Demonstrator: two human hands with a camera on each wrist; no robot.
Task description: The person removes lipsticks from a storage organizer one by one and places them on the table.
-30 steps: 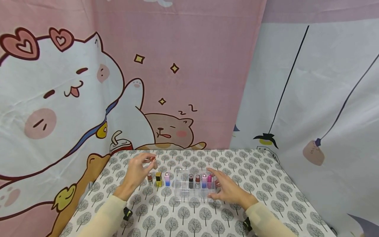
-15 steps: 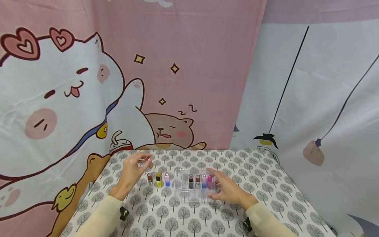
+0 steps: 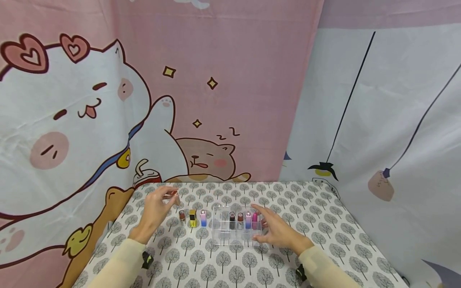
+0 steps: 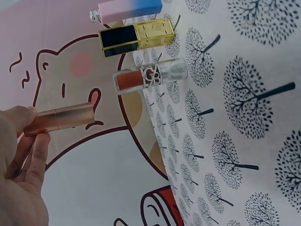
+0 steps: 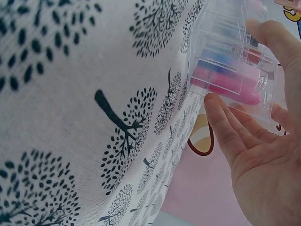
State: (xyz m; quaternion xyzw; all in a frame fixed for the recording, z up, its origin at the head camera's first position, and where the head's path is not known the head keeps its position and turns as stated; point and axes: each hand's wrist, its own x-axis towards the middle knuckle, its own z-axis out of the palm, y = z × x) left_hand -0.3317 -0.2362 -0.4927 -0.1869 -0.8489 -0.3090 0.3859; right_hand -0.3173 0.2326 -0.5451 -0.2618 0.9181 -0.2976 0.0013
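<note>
My left hand (image 3: 154, 210) pinches a shiny rose-gold lipstick tube (image 4: 61, 118) between thumb and fingers, raised above the table's left side. At the right end of a clear lipstick organizer (image 3: 220, 237), my right hand (image 3: 277, 228) holds the box, thumb at its front and fingers reaching toward its back. Inside stand a dark lipstick (image 3: 232, 220), a brown-red one (image 3: 240, 221), a pink-and-blue one (image 3: 248, 220) and a magenta one (image 5: 235, 88). Left of the box, a clear tube with brown-red lipstick (image 4: 149, 76), a black-and-gold lipstick (image 4: 136, 37) and another pink-and-blue lipstick (image 3: 203, 218) stand in a row.
A cloth with a tree print (image 3: 223, 260) covers the table. Behind it hangs a pink curtain with cartoon animals (image 3: 216, 100); pale fabric with drawn lamps (image 3: 378, 120) hangs at the right.
My left hand has drawn back to the left with the lipstick tube, away from the row. My right hand and the organizer have stayed in place.
</note>
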